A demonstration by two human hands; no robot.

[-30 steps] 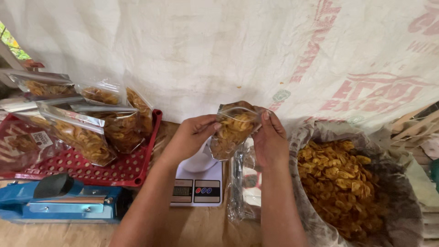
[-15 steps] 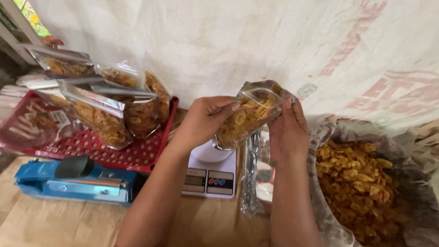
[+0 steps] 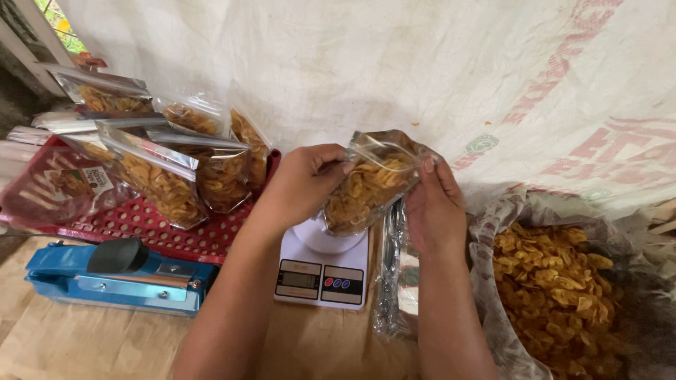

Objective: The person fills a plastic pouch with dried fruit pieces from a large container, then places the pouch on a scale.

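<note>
We have a clear pouch of chips [image 3: 370,184] held up in both hands, tilted, with its bottom just over the white bowl [image 3: 320,237] that sits on the small digital kitchen scale [image 3: 322,271]; whether the pouch rests on the bowl or hangs just clear of it we cannot tell. Our left hand [image 3: 299,184] is closed on the pouch's upper left edge, thumb and fingers pinching the mouth, and our right hand [image 3: 433,211] grips the right side, fingers curled behind and thumb up along the top corner. We judge the step in hand to be the closing or checking of a filled pouch at the scale, with the mouth being gathered between the two hands. The next move, as we read it, calls for keeping the opening level and pinched flat so no chips spill, and for a steady hold on thin, slippery film. To the right an open sack of loose chips [image 3: 563,288] stands near; a stack of empty pouches [image 3: 396,281] lies beside the scale. On our left, filled pouches [image 3: 169,172] lean in a red perforated tray [image 3: 141,229], with a blue heat sealer [image 3: 116,278] in front on the counter [image 3: 63,341].
</note>
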